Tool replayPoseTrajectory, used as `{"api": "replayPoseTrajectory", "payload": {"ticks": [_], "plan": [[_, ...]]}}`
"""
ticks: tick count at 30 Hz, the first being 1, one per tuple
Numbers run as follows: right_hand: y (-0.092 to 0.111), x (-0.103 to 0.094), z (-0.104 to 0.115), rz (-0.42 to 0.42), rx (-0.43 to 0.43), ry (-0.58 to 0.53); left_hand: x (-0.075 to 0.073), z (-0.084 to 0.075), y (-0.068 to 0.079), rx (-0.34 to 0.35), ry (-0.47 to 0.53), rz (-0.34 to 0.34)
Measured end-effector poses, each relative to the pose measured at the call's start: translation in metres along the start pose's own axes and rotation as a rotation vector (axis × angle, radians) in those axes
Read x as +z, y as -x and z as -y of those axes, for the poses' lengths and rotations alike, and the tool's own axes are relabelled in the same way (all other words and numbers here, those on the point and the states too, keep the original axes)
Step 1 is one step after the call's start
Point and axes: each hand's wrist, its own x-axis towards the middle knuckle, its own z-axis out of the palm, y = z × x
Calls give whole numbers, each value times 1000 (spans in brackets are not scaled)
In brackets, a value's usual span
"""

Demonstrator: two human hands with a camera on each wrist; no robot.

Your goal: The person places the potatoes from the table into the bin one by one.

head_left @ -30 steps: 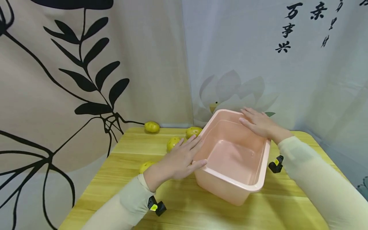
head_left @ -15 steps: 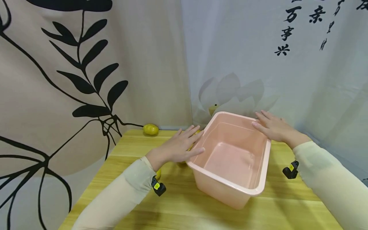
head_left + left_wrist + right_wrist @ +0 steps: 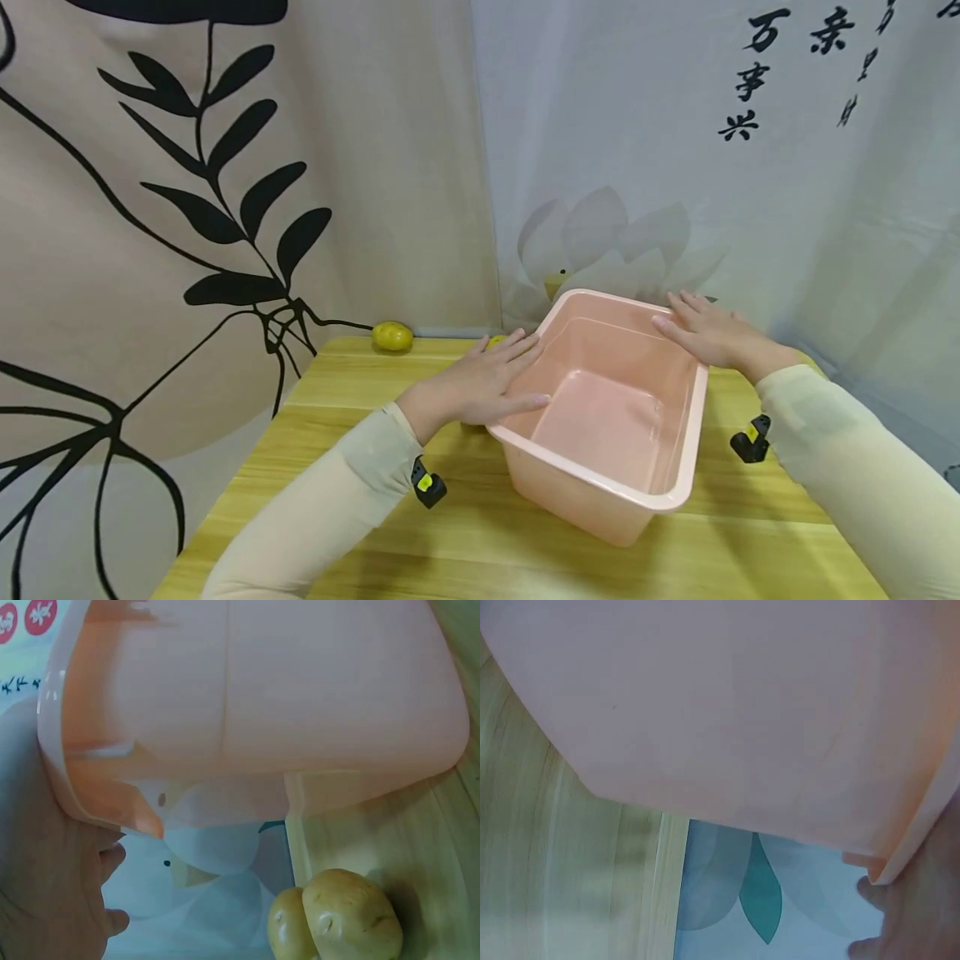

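Note:
A pink plastic basin (image 3: 573, 498), roughly rectangular, stands upright and angled on the wooden table, with nothing in it. On its left rim lies my left hand (image 3: 480, 387), fingers extended. My right hand (image 3: 712, 335) rests over the far right corner of the rim with its fingers straight. In the left wrist view, a larger potato (image 3: 352, 919) and a smaller potato (image 3: 289, 926) touch each other beside the basin wall. From the head view these are mostly hidden behind my left hand; a yellow bit of one shows above my fingers.
Another yellow potato (image 3: 392, 336) lies at the table's back left edge, apart from the basin. The wooden table (image 3: 435, 533) runs back to a hanging curtain (image 3: 405, 167) printed with black plants and writing.
My right hand has slid rightward to the rim's corner. The basin has shifted slightly left. Potatoes visible earlier beside my left hand are now mostly covered from the head view.

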Motion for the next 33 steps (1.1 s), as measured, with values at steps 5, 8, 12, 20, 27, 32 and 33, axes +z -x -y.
{"api": "replayPoseTrajectory", "payload": {"ticks": [5, 8, 12, 20, 27, 32, 33], "plan": [[-1, 1, 1, 30, -19, -47, 2, -4, 2, 10, -27, -8], [-2, 2, 0, 31, -28, -52, 3, -8, 4, 18, -19, -17], [-5, 3, -1, 30, -36, -52, 5, -15, 8, 17, 1, -24], [-9, 3, 7, 20, -31, -30, 5, -30, 14, 43, 10, -35], [-13, 5, 12, 17, -10, -15, 5, -42, 18, 30, 19, -59], [-16, 6, 11, 15, -29, -33, 6, -53, 20, -22, 42, -45], [-17, 7, 10, 13, -35, -40, 6, -55, 21, -24, 49, -40]]}}
